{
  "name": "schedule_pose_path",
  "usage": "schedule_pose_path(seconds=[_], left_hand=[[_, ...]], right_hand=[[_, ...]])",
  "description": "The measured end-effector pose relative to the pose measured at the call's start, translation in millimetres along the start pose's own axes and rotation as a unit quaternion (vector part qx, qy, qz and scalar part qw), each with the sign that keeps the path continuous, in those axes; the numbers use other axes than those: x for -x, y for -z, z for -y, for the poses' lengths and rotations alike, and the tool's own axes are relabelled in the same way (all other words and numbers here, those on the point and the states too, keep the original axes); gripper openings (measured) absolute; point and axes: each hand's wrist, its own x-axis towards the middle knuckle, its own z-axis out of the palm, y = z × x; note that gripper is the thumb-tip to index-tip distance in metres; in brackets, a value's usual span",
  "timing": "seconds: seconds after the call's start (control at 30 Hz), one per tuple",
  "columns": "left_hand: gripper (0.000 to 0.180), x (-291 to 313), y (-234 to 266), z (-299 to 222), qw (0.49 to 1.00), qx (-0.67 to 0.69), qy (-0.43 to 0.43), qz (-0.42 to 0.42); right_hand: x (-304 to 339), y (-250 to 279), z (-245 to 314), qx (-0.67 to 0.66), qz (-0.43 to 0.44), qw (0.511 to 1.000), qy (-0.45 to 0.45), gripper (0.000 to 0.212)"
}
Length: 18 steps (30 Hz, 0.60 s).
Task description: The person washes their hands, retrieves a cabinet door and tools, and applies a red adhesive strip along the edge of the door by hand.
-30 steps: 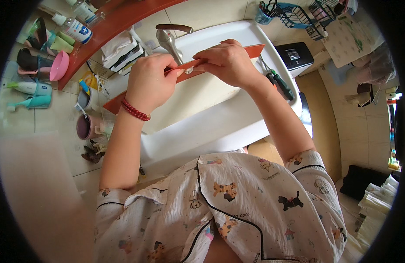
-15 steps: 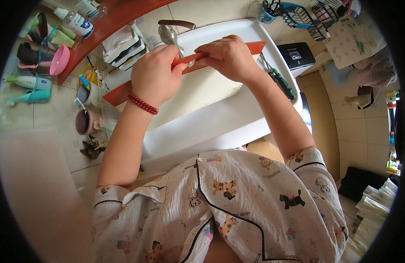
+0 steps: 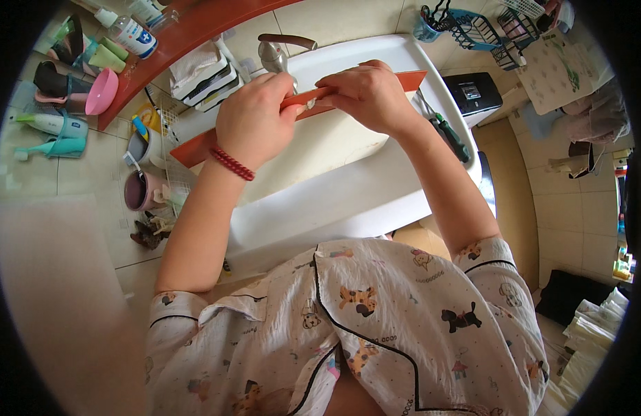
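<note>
A cream panel (image 3: 313,156) with a reddish-brown board (image 3: 412,80) along its far edge, looking like a drawer, rests across the white sink (image 3: 320,215). My left hand (image 3: 255,118), a red bead bracelet on its wrist, is closed around the middle of the board, thumb on the near side. Beside it my right hand (image 3: 369,97) grips the board's top edge with curled fingers. Between the two hands shows a small pale piece (image 3: 311,104); its kind is unclear. My fingers on the board's far side are hidden.
Behind my hands stands the faucet (image 3: 273,57). Green-handled screwdrivers (image 3: 452,139) lie on the sink's right rim, next to a black box (image 3: 473,93). At left are a red shelf (image 3: 175,38), a pink bowl (image 3: 101,91) and a mauve cup (image 3: 144,191).
The view has shifted slightly, so the surroundings sit a little further right and lower. Both hands keep their hold on the board, with only small finger movement.
</note>
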Motion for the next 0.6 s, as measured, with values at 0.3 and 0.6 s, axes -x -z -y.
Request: schedule_pose_path(seconds=[0.3,0.6], left_hand=[[0.023,0,-3,-1,0.999,-0.037,0.002,-0.024],[0.029,-5,-2,-4,0.999,-0.043,-0.016,-0.018]], right_hand=[[-2,0,6,0.011,0.000,1.000,0.011,0.017],[2,-1,5,-0.013,0.002,1.000,0.011,0.019]])
